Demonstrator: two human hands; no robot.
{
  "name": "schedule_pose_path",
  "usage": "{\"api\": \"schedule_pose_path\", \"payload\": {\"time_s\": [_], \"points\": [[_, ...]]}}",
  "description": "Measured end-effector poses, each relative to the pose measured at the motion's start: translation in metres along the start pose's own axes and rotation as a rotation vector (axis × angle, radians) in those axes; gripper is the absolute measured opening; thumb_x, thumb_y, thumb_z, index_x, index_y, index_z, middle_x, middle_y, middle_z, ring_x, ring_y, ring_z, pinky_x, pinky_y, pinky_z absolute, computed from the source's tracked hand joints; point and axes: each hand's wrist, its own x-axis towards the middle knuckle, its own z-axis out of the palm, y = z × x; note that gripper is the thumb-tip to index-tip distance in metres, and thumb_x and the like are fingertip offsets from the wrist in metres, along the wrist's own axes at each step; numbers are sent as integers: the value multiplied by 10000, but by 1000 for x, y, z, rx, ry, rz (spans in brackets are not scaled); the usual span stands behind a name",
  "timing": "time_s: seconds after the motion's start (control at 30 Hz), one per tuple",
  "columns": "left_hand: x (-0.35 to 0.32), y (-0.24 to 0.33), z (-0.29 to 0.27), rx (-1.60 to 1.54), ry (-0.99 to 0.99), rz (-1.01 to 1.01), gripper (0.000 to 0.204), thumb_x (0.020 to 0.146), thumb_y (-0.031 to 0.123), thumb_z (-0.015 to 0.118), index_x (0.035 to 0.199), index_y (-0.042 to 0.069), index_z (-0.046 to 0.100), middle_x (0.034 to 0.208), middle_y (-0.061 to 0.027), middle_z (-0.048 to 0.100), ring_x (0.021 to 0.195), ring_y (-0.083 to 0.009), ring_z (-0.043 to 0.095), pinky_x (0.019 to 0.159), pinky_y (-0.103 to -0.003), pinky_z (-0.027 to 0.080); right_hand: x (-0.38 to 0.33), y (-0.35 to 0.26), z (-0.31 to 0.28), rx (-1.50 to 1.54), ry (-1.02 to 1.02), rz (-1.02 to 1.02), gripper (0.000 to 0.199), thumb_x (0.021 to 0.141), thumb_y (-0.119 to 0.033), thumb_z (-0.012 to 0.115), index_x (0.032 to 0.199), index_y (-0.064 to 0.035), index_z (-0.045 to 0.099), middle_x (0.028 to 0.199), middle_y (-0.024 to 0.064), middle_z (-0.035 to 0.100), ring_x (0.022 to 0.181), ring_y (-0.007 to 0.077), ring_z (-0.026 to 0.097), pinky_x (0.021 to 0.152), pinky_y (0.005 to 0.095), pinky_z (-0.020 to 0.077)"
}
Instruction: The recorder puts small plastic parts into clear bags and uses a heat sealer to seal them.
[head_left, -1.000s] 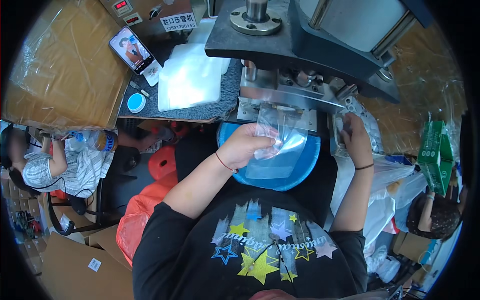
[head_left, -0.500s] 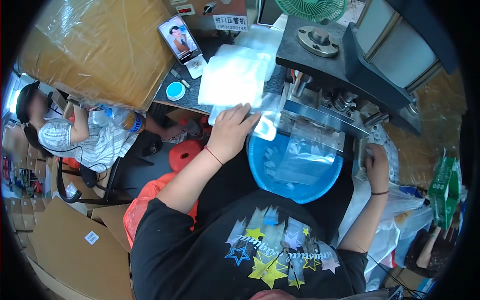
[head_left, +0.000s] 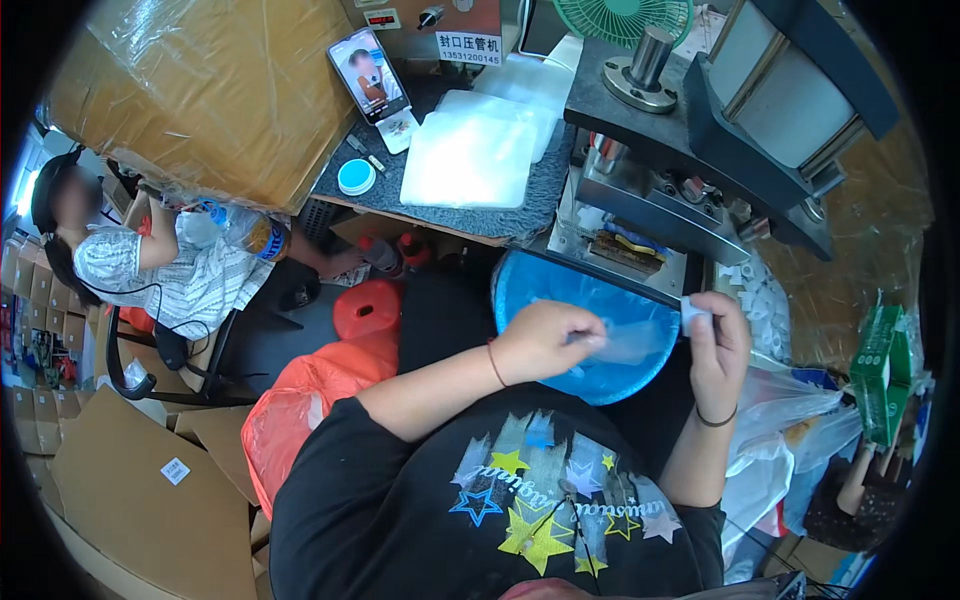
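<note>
My left hand (head_left: 548,340) is over the blue basin (head_left: 507,345), its fingers pinched on a clear plastic bag (head_left: 630,343) that is smeared by motion. At the basin's right rim my right hand (head_left: 722,345) holds a small white plastic piece (head_left: 691,314) between thumb and fingers. Just beyond the basin stands a press machine (head_left: 655,215) with its metal bar above the work plate. Several bits of clear plastic lie in the basin. To the right of the press is a heap of small white plastic pieces (head_left: 765,310).
A stack of clear plastic sheets (head_left: 468,155) lies on the table, near a phone (head_left: 368,75) on a stand and a round blue-lidded tub (head_left: 356,177). A large wrapped carton (head_left: 215,95) stands at left. Another person (head_left: 165,260) sits beyond a red stool (head_left: 367,308).
My left hand has come from the sheet stack to above the basin. My right hand has risen from beside the white pieces. The bag under the press has gone from there.
</note>
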Motion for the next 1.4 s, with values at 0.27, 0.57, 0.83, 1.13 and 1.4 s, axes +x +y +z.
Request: {"api": "schedule_pose_path", "payload": {"time_s": [0.27, 0.57, 0.83, 1.13, 1.4], "points": [[-4, -5, 29, -846, -471, -276, 321, 1039, 278, 559, 1150, -14, 635, 1030, -88, 715, 921, -156, 686, 871, -313, 540, 3, -13, -26, -433, -441, 60, 159, 946, -121, 567, 1022, -9, 651, 952, 160, 663, 894, 335, 633, 819, 374, 497], [7, -22, 25, -1053, -262, -580, 253, 943, 154, 685, 1161, 31, 642, 1083, -108, 716, 926, -196, 717, 783, -323, 586, 28, 74, -91, -1242, -69, 101, 350, 879, -92, 654, 1225, -94, 605, 1178, 193, 593, 1048, 412, 591, 855, 464, 507], [51, -36, -1, -1129, -159, -533, 240, 924, 80, 686, 1146, -1, 647, 1078, -146, 695, 947, -235, 706, 804, -354, 593, 24, 107, -87, -1004, 59, 126, 359, 856, -77, 688, 1194, -70, 564, 1093, 186, 639, 932, 393, 649, 799, 456, 532], [30, -78, -95, 852, 594, 13, 709, 881, 362, 713, 1411, -7, 422, 1444, -307, 429, 1333, -437, 439, 1085, -521, 365, 6, 106, -106, -935, 152, 8, 267, 855, -15, 656, 1123, -20, 659, 1089, 182, 635, 988, 357, 629, 814, 406, 512], [-14, -57, -79, 528, 536, 68, 227, 880, 92, 659, 1100, 38, 665, 1013, -167, 686, 957, -328, 664, 838, -369, 523, -6, 67, -74, -864, 315, -100, 265, 974, -81, 548, 1215, 5, 619, 1063, 180, 586, 977, 347, 586, 891, 388, 467]]}}
